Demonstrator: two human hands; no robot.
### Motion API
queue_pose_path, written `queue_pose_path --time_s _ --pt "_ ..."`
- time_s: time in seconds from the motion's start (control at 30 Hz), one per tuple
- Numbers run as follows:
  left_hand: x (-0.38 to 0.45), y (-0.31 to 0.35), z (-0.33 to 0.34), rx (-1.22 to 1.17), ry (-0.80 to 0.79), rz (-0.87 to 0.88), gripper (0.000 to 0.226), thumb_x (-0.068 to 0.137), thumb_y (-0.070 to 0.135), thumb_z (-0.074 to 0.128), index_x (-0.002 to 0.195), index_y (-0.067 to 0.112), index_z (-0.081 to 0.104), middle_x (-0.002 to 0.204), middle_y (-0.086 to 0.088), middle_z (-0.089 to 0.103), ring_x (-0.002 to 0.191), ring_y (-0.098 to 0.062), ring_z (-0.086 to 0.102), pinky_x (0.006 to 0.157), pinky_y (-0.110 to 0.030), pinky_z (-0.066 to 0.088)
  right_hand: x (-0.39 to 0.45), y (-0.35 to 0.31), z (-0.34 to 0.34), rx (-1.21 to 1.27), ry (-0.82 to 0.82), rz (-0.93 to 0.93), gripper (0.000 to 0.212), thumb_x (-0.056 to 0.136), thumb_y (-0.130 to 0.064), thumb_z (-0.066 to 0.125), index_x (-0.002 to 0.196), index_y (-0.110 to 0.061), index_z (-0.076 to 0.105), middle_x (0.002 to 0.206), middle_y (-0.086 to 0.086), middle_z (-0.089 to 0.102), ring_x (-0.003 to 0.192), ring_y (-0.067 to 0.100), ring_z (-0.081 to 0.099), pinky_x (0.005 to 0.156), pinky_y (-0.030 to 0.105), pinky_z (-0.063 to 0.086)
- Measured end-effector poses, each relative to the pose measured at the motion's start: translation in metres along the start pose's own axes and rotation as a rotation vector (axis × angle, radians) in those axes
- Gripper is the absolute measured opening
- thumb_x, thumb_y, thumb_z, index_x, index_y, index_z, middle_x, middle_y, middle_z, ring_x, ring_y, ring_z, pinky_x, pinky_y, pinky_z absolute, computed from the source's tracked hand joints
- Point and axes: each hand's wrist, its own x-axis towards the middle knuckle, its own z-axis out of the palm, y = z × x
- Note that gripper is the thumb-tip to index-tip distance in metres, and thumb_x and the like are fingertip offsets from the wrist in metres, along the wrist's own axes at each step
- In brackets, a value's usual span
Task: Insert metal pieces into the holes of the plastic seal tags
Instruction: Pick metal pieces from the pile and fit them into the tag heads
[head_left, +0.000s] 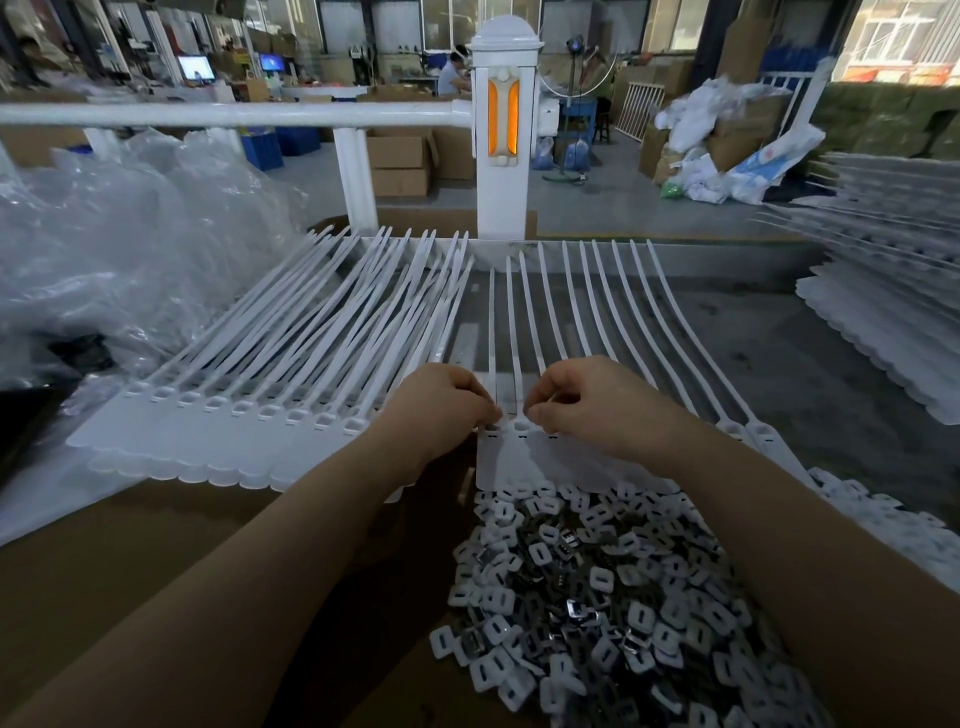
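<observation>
Both hands are curling over a row of white seal tags (511, 457) lying just beyond them: the left hand (441, 402) and right hand (587, 400) are pinching at the tag heads, nearly touching. Metal pieces (597, 587) are piling near the wrists on the grey tabletop (769, 374). A white railing (234, 114) is edging the far side.

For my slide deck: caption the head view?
Both hands work at a seal tag, with loose metal pieces heaped below.
</observation>
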Motion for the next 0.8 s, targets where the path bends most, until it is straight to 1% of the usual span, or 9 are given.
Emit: queue_pose_path --time_s 0.07,0.13,0.27,0.37,0.43,0.53,0.7,0.8 --pt "0.001 0.001 0.000 0.017 -0.011 -0.035 0.015 0.079 0.014 0.075 0.066 0.017 0.068 0.066 0.000 0.065 0.060 -0.014 0.058 0.054 -0.022 0.043 0.000 0.000 0.000 0.005 0.000 -0.001 0.011 0.089 -0.028 0.068 0.079 -0.033 0.066 0.078 -0.011 0.069 0.074 0.002 0.065 0.067 0.024 0.051" --pt "0.002 0.002 0.000 0.032 -0.019 -0.062 0.015 0.079 0.013 0.074 0.066 0.017 0.067 0.065 0.000 0.063 0.059 -0.014 0.056 0.051 -0.020 0.039 -0.001 0.000 -0.001 0.013 -0.003 -0.002 0.011 0.089 -0.028 0.068 0.079 -0.032 0.066 0.077 -0.010 0.069 0.073 0.002 0.065 0.068 0.023 0.052" --pt "0.003 0.004 -0.001 0.048 -0.048 -0.112 0.012 0.082 0.012 0.071 0.071 0.013 0.066 0.070 -0.004 0.061 0.062 -0.017 0.055 0.052 -0.023 0.040 -0.001 -0.002 -0.002 0.013 -0.009 -0.006 0.010 0.089 -0.028 0.068 0.080 -0.031 0.067 0.078 -0.009 0.070 0.075 0.003 0.065 0.072 0.026 0.055" --pt "0.004 0.007 -0.002 0.040 -0.075 -0.145 0.010 0.085 0.009 0.067 0.076 0.010 0.063 0.071 -0.007 0.057 0.063 -0.019 0.050 0.053 -0.026 0.038 -0.002 -0.002 -0.002 0.016 -0.011 -0.003 0.009 0.089 -0.028 0.068 0.080 -0.030 0.067 0.078 -0.009 0.070 0.076 0.004 0.065 0.070 0.025 0.053" --pt "0.005 0.009 -0.002 0.053 -0.088 -0.159 0.005 0.087 0.008 0.065 0.083 0.006 0.062 0.075 -0.010 0.056 0.067 -0.021 0.049 0.054 -0.028 0.039 -0.002 -0.002 -0.002 0.022 -0.013 -0.001 0.009 0.089 -0.028 0.068 0.080 -0.031 0.067 0.078 -0.009 0.069 0.076 0.004 0.065 0.069 0.024 0.052" --pt "0.008 0.010 -0.003 0.068 -0.117 -0.179 0.007 0.088 0.007 0.064 0.093 0.003 0.061 0.083 -0.013 0.054 0.072 -0.024 0.048 0.055 -0.029 0.038 -0.001 -0.002 -0.002 0.025 -0.018 0.005 0.009 0.089 -0.029 0.068 0.080 -0.031 0.066 0.078 -0.010 0.069 0.076 0.003 0.065 0.068 0.023 0.050" --pt "0.011 0.010 -0.006 0.068 -0.152 -0.195 0.011 0.090 0.007 0.063 0.099 0.002 0.061 0.086 -0.014 0.052 0.069 -0.021 0.044 0.053 -0.027 0.035 -0.001 -0.002 -0.002 0.032 -0.024 0.007 0.010 0.089 -0.028 0.068 0.080 -0.031 0.066 0.079 -0.009 0.070 0.077 0.004 0.065 0.074 0.027 0.054" --pt "0.011 0.010 -0.008 0.073 -0.174 -0.193 0.007 0.089 0.006 0.063 0.094 0.004 0.060 0.082 -0.012 0.051 0.063 -0.018 0.041 0.051 -0.026 0.033 -0.001 -0.002 -0.002 0.030 -0.028 0.012 0.008 0.089 -0.029 0.068 0.081 -0.030 0.067 0.080 -0.009 0.070 0.079 0.005 0.066 0.077 0.030 0.055"
